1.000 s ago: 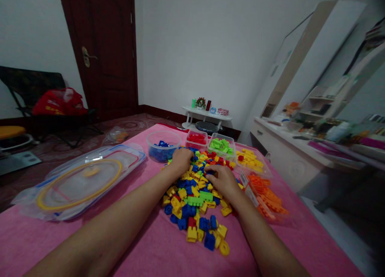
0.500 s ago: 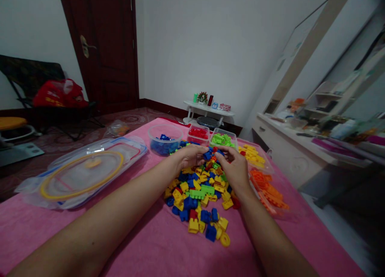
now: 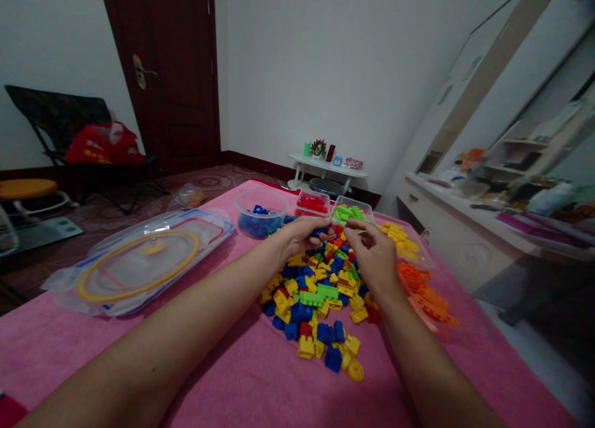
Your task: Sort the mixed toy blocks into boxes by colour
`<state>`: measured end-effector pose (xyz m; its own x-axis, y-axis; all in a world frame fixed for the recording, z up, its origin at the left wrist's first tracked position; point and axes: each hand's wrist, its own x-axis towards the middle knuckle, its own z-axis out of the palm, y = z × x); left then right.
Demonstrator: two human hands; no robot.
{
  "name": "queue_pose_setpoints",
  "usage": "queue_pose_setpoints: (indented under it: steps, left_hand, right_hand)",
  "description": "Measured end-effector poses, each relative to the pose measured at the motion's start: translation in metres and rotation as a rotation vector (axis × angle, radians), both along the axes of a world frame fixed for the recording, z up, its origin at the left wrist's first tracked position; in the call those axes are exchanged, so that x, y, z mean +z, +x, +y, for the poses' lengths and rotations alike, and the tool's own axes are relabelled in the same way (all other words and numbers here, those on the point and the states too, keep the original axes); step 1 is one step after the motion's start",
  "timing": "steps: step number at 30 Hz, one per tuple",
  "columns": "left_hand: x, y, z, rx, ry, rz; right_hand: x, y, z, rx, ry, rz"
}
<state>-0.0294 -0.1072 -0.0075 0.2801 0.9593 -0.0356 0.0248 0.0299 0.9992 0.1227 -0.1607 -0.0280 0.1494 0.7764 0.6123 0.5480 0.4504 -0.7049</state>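
Note:
A heap of mixed toy bricks (image 3: 320,301) in blue, yellow, red and green lies on the pink cloth (image 3: 242,378). My left hand (image 3: 302,233) hovers over the far end of the heap, fingers curled round a dark blue brick. My right hand (image 3: 374,254) is just to its right, thumb and fingers pinched together at the tips; what they hold is too small to name. Beyond the hands stand a round tub of blue bricks (image 3: 261,212), a small tub of red bricks (image 3: 312,204) and a tub of green bricks (image 3: 351,212).
Trays of yellow bricks (image 3: 402,237) and orange bricks (image 3: 427,295) sit at the right. A clear bag holding lids (image 3: 139,264) lies at the left. A white dresser (image 3: 465,236) stands beyond the right edge, a folding chair (image 3: 69,143) and door (image 3: 171,75) behind.
Both hands have risen from the heap and come together above its far end. The left hand now grips a blue brick. The view has shifted slightly.

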Motion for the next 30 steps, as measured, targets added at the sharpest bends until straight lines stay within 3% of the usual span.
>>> queue_pose_setpoints:
  steps: [2, 4, 7, 9, 11, 14, 17, 19, 22, 24, 27, 30]
  left_hand:
    - [0.007, -0.015, 0.013, 0.019, 0.055, -0.031]
    - [0.011, -0.034, 0.027, 0.219, 0.292, 0.055]
    - [0.009, -0.064, 0.043, 0.532, 0.64, 0.445]
    - [0.003, -0.075, 0.049, 0.556, 0.706, 0.686]
    - [-0.003, -0.075, 0.049, 0.515, 0.729, 0.845]
    - [-0.008, -0.059, 0.04, 0.36, 0.812, 0.908]
    - [-0.012, -0.034, 0.025, 0.007, 0.798, 0.919]
    - [-0.016, -0.023, 0.015, -0.16, 0.759, 1.005]
    - [-0.021, -0.017, 0.008, -0.17, 0.755, 1.117]
    - [-0.023, -0.018, 0.01, -0.123, 0.747, 1.067]
    - [-0.022, -0.018, 0.019, -0.057, 0.639, 0.778]
    - [-0.018, -0.015, 0.024, -0.052, 0.272, 0.299]
  right_hand:
    - [-0.001, 0.002, 0.001, -0.018, -0.006, -0.005]
    - [-0.005, 0.004, 0.003, -0.016, -0.017, -0.013]
    - [-0.012, 0.005, 0.008, -0.012, -0.038, -0.062]
    - [-0.017, 0.007, 0.011, -0.011, -0.068, -0.164]
    - [-0.021, 0.009, 0.013, -0.024, -0.107, -0.318]
    - [-0.026, 0.014, 0.013, -0.101, -0.204, -0.546]
    - [-0.029, 0.017, 0.012, -0.156, -0.312, -0.682]
    - [-0.03, 0.018, 0.011, -0.154, -0.344, -0.719]
    - [-0.028, 0.018, 0.011, -0.16, -0.365, -0.698]
    - [-0.026, 0.017, 0.012, -0.178, -0.353, -0.639]
    - [-0.025, 0.011, 0.014, -0.169, -0.265, -0.598]
    - [-0.026, 0.0, 0.017, -0.124, -0.248, -0.727]
